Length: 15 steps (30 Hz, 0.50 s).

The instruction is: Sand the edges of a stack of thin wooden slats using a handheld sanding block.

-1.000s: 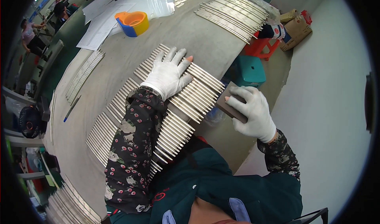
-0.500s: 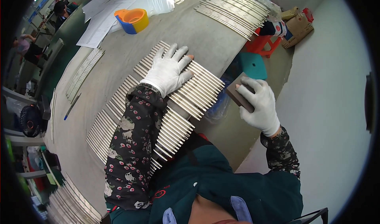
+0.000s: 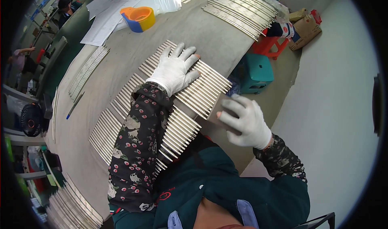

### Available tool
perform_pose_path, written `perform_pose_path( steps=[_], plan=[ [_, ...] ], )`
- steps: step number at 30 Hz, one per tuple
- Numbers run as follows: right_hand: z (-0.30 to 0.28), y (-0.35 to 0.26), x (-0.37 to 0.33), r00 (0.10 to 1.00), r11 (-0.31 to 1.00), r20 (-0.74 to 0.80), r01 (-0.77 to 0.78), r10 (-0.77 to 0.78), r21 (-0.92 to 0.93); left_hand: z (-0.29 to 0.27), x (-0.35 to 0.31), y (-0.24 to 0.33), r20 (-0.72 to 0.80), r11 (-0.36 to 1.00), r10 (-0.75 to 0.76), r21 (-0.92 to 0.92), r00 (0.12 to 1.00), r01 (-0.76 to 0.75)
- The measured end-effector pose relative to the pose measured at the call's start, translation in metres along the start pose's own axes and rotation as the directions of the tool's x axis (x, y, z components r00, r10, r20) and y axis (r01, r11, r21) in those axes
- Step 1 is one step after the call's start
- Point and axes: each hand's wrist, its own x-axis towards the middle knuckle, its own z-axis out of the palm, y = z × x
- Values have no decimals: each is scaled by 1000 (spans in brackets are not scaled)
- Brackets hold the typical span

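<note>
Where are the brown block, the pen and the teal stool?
Brown block (image 3: 215,108): head view, on its broad face, blurred here.
Pen (image 3: 75,105): head view, on the middle of its barrel.
Teal stool (image 3: 258,72): head view, on its seat.

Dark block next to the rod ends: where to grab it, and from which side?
I'd pinch the dark block by opposite edges of its right portion, coming from the right, where the right hand has it. It's flat-faced and straight-edged, and its left edge faces the rods, which crowd that approach. Blur hides exact contact.
</note>
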Motion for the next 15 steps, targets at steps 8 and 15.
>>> perform_pose_path(
  steps=[8,15],
  plan=[
    [-7,3,-15,987,976,-57,-159,152,-149,4,-1,-1,-76,1000,-5,20,997,7],
    [7,1,-5,988,985,-59,-146,141,-96,-2,-6,-3,-10,992,-44,-118,999,43]
  ],
)
